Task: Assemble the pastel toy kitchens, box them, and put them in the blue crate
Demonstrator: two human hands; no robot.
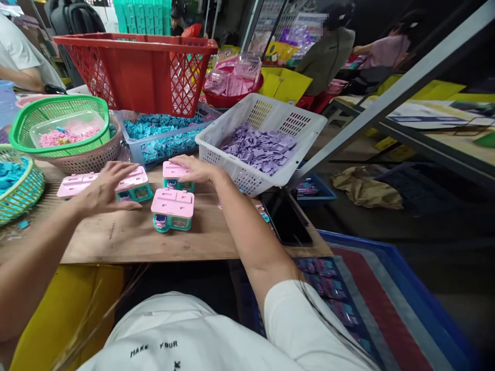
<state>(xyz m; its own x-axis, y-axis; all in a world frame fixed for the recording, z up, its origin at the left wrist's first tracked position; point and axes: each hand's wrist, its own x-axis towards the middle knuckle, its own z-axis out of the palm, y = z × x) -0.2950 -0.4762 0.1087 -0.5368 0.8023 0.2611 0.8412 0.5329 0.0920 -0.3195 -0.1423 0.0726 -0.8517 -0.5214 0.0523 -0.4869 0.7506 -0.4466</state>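
Note:
Several small toy houses with pink tops and teal bases are on the wooden table (209,239). My left hand (106,189) is spread over the left ones, its fingers apart above a pink-topped toy house (133,180) and its thumb beside it. Another toy house (75,184) shows partly behind that hand. My right hand (197,170) curls over the top and side of the rear toy house (172,170), hiding part of it. In front of it a toy house (172,208) sits untouched, a small purple piece at its front.
Behind are a white basket of purple pieces (263,149), a clear bin of blue pieces (166,136), a tall red basket (135,67) and a green basket (58,144). A dark phone (288,216) lies at right by a slanting metal post (386,95). Other people sit further back.

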